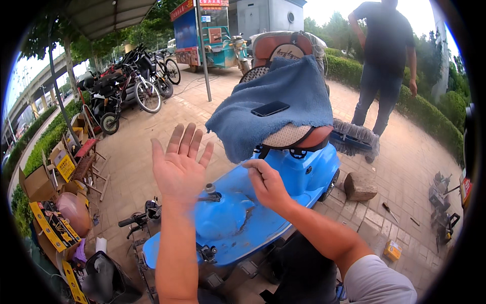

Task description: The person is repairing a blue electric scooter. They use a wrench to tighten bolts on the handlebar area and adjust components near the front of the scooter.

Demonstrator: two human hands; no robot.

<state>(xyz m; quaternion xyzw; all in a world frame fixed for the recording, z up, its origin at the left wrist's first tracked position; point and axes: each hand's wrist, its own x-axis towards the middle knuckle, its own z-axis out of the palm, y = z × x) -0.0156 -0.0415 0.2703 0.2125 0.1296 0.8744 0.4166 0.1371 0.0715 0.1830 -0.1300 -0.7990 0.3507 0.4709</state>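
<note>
My left hand [179, 164] is raised with its palm showing and fingers spread; nothing is in it. Curled fingers close my right hand [267, 183], and whatever may be inside them is hidden. Both hands are over a dusty blue electric scooter [283, 223], whose metal steering stem end [210, 189] pokes up beside my left wrist. A blue towel [288, 86] drapes over the scooter's seat [291, 137]. On the towel lies a black phone [270, 108]. Detached handlebars [139, 221] sit to the left of the scooter.
At the right stand a person [386, 61] in dark clothes, a grey duster [354, 138], a stone block [360, 186] and a small yellow box [392, 250]. A screwdriver [390, 212] lies on the paving. Cardboard boxes [38, 185] and parked bicycles [147, 96] fill the left.
</note>
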